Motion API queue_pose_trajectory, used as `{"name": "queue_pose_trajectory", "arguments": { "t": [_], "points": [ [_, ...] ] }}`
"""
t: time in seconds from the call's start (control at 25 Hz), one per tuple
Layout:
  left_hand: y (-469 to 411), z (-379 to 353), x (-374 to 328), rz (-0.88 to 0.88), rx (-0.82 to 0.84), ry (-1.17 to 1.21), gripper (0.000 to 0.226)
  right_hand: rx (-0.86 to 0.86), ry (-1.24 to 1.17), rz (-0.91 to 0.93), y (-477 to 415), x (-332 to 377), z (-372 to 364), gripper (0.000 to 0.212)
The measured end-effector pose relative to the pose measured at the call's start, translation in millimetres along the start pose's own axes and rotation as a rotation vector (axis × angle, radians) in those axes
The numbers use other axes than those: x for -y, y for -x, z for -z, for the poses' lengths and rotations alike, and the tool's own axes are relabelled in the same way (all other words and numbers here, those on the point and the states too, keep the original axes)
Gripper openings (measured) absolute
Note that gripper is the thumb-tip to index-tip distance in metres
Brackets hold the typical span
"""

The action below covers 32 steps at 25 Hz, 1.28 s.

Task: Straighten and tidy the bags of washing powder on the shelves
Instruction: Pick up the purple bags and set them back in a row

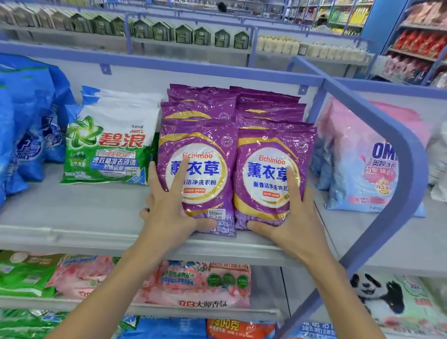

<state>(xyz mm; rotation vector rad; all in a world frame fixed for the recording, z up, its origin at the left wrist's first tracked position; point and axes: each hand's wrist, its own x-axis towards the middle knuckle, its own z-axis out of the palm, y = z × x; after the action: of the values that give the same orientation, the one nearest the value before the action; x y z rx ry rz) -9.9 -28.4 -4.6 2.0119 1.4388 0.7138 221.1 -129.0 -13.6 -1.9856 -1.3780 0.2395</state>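
shelf: grey metal shelf with a lilac frame [78, 210], top tier of the unit. a lilac curved divider rail [408, 147] closes the bay on the right.

neighbours: large blue plastic bags [3, 136] at far left, then a green-and-white plastic bag [111, 146] just beside the purple group. a pink-and-blue plastic bag [365, 168] sits beyond the rail.

task items: purple plastic bags of lavender washing powder, two files side by side in mid-bay, leaning back. more of the same stand behind. the left front purple bag [203, 173] and right front purple bag [267, 178] touch along their inner edges. long axis of each runs from shelf floor upward, away from the wrists. the left bag's bottom edge looks a little nearer the shelf lip than the right's.

hands: left hand [170, 210] is on the lower outer corner of the left bag, right hand [290, 221] mirrored on the right bag. the pair lies between the hands and dead ahead, each hand nearest its own bag.

fingers: both hands released, not clenched. fingers straight and spread, one of each hand laid up the printed face, the others along the outer side edge. each thumb lies along its bag's bottom. whether any finger hooks behind a bag cannot be told.

judgement: step in hand is squaring the two front bags. the move should turn on pressing inward from both sides and easing the left bag back level with the right.
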Motion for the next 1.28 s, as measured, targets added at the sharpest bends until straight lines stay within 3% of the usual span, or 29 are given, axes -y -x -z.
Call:
{"name": "queue_pose_trajectory", "arguments": {
  "t": [0.28,0.56,0.88,1.12,1.28],
  "points": [
    [7,-6,14,-0.126,-0.077,-0.048,0.118,0.035,0.051,-0.030,3,-3,-4,0.131],
    [-3,0,10,-0.100,-0.032,0.036,0.121,0.048,0.069,-0.049,-5,2,-7,0.134],
    [13,2,7,-0.062,-0.005,-0.134,0.115,-0.011,0.134,-0.033,8,3,-7,0.128],
    [41,3,16,-0.163,-0.059,-0.332,0.085,-0.116,0.192,0.125,33,2,-16,0.082],
    [70,14,27,-0.193,-0.095,-0.382,0.072,-0.128,0.219,0.102,60,7,-25,0.070]
  ]
}}
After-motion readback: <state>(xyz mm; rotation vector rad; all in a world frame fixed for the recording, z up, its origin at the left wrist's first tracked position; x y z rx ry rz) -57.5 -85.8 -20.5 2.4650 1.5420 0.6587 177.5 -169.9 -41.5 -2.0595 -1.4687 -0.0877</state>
